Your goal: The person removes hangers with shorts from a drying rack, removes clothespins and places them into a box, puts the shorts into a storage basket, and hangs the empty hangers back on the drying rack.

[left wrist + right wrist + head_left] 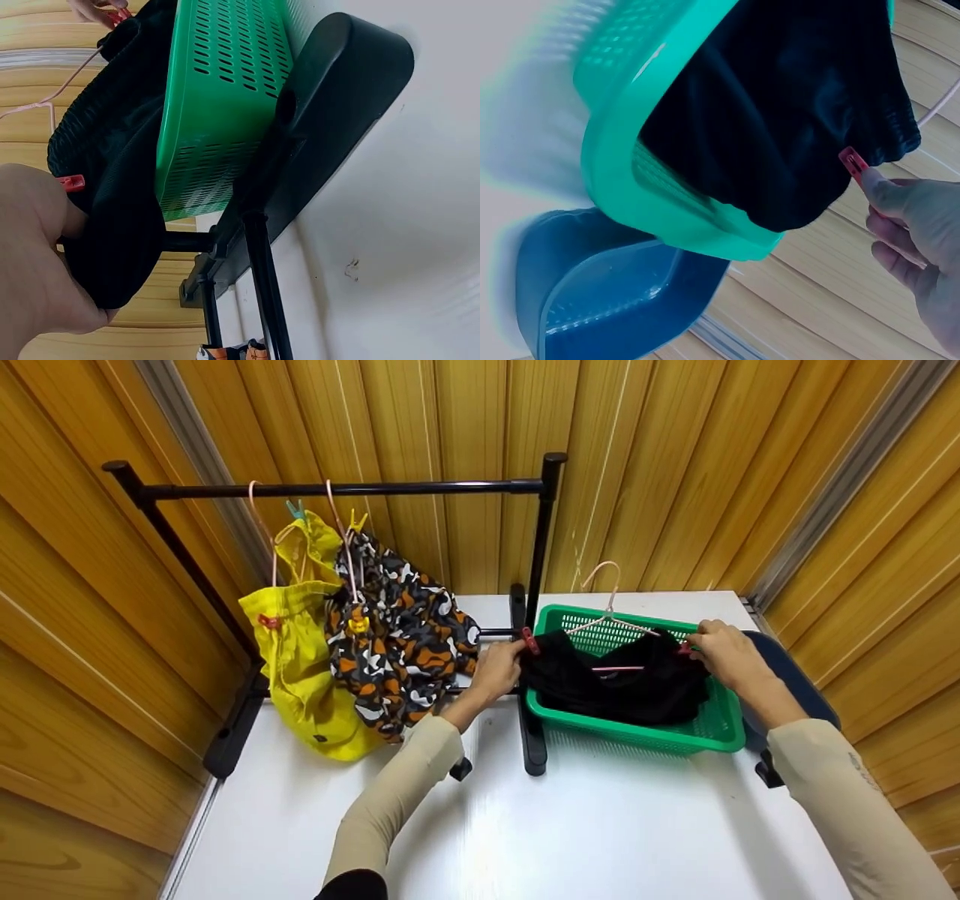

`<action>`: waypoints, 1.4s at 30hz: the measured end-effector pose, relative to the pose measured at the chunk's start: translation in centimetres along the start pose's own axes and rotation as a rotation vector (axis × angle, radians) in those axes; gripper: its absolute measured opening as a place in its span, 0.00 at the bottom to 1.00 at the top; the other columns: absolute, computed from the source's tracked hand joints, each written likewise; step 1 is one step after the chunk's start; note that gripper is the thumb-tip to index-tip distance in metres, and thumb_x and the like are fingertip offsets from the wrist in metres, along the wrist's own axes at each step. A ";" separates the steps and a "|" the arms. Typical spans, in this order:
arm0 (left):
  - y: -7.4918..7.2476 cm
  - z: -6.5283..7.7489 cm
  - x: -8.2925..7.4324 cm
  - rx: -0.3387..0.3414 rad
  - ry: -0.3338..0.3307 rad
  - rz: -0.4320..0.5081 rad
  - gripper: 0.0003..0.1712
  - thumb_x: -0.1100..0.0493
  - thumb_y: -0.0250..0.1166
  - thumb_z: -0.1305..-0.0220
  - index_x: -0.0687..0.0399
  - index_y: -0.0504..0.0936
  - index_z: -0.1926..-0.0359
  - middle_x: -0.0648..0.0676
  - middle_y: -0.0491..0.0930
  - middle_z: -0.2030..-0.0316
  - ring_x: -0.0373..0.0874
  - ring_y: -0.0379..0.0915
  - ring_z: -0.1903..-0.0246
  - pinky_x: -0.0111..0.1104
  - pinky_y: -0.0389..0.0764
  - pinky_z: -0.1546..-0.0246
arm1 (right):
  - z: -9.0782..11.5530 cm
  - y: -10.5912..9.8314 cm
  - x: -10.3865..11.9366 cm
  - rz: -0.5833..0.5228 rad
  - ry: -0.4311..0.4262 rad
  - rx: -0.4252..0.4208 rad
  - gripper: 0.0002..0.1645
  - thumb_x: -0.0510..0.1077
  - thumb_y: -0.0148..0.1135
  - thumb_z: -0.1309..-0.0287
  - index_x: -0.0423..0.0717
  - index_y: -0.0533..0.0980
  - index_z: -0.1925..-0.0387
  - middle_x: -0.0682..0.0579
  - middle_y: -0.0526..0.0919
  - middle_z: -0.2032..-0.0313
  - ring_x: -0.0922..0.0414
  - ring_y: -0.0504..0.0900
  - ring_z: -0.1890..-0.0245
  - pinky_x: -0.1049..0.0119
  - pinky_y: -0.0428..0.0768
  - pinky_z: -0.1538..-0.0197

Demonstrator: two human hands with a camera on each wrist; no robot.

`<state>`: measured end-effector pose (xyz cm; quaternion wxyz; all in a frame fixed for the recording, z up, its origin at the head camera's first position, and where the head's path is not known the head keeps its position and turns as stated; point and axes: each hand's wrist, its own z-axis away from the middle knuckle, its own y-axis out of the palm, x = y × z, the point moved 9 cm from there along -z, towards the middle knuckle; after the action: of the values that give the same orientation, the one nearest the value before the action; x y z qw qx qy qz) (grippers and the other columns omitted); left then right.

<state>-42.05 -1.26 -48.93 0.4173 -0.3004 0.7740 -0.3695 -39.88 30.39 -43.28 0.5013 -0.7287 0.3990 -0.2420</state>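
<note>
A black garment (637, 690) with a gathered waistband hangs on a pink wire hanger (610, 613), over a green basket (637, 733). My left hand (496, 669) grips the garment's left end, beside a red clothespin (531, 640) clipped there; the left wrist view shows the cloth between thumb and fingers. At the other end my right hand (729, 654) pinches a second red clothespin (853, 161) between thumb and forefinger, its jaws on the waistband. The right hand's other fingers are loosely bent. The garment hides much of the basket's inside.
Left of the basket stands a black rack (345, 490). Yellow pants (300, 682) and a camouflage garment (405, 637) hang from it on pink hangers with coloured clothespins. A blue basin (795, 675) sits right of the basket, near the wooden wall panels (675, 472). The white tabletop (585, 825) lies in front.
</note>
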 end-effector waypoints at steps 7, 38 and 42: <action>0.2 -0.1 0.2 0.019 -0.016 0.022 0.21 0.71 0.58 0.39 0.55 0.85 0.48 0.61 0.89 0.57 0.59 0.84 0.57 0.51 0.82 0.56 | -0.6 0.1 -1.0 -0.019 0.048 0.023 0.06 0.26 0.67 0.46 0.37 0.83 0.73 0.41 0.75 0.74 0.41 0.76 0.70 0.45 0.75 0.66; 0.4 -0.2 0.7 0.036 -0.046 0.040 0.24 0.74 0.56 0.41 0.59 0.87 0.47 0.63 0.89 0.56 0.57 0.86 0.58 0.46 0.84 0.57 | 2.2 -2.5 -7.2 -0.078 0.295 -0.169 0.06 0.27 0.67 0.50 0.24 0.79 0.69 0.26 0.76 0.71 0.29 0.75 0.67 0.36 0.71 0.62; 0.6 -0.1 0.7 0.053 -0.054 0.052 0.23 0.74 0.56 0.40 0.59 0.87 0.46 0.64 0.88 0.55 0.57 0.86 0.56 0.46 0.84 0.55 | 5.1 -1.6 -10.8 -0.131 0.522 -0.087 0.13 0.35 0.62 0.44 0.22 0.78 0.70 0.23 0.76 0.69 0.26 0.74 0.65 0.34 0.70 0.62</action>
<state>-42.59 -1.42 -49.70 0.4551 -0.2789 0.7600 -0.3708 -41.61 42.33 -43.19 0.3327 -0.6869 0.4767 -0.4362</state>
